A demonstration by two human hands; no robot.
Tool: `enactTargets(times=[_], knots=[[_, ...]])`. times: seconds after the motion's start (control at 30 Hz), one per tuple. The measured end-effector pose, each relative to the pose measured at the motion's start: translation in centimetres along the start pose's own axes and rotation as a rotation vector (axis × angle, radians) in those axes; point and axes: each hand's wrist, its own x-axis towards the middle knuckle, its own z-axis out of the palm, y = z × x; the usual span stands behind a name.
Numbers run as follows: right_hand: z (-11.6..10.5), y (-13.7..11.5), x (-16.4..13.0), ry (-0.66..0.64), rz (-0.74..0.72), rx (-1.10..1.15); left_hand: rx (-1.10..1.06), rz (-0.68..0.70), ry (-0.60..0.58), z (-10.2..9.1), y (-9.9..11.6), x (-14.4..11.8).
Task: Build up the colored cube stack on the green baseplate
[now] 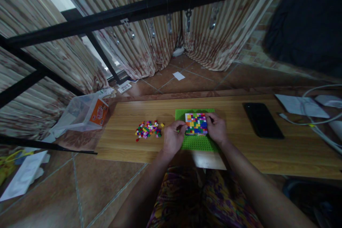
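Observation:
A square block of multicoloured toy bricks (pixel 196 124) sits over a green studded baseplate (pixel 199 145) on the wooden table. My left hand (pixel 173 137) has its thumb and fingers drawn together at the block's left edge. At the opposite edge, my right hand (pixel 217 128) grips the block's right side, its fingertips near the upper right corner. Whether the block is pressed onto the baseplate or only resting there, I cannot tell. Left of my left hand lies a loose pile of small coloured bricks (pixel 148 129), with a yellow one at its right side.
A black phone (pixel 263 120) lies on the table (pixel 125 151) to the right, near white cables (pixel 320 135) and a white sheet (pixel 301 106). A clear plastic box (pixel 82 114) with an orange label stands beyond the table's left end. Dark metal bars (pixel 149 7) cross overhead.

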Motion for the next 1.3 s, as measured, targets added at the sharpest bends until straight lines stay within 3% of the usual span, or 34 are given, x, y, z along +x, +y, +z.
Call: enactTargets(times=[0.4, 0.83, 1.13, 1.3], knots=[[-0.1, -0.2, 0.0, -0.009, -0.007, -0.026, -0.009, -0.141, -0.036, 0.2, 0.1, 0.8], [0.1, 0.2, -0.1, 0.005, 0.004, -0.011, -0.251, -0.294, 0.033, 1.7, -0.4, 1.2], [-0.1, 0.7, -0.3, -0.014, 0.012, -0.035, -0.209, -0.256, 0.04, 1.6, -0.1, 0.4], [-0.1, 1.6, -0.3, -0.006, 0.0, -0.065, -0.133, -0.159, 0.062, -0.4, -0.5, -1.4]])
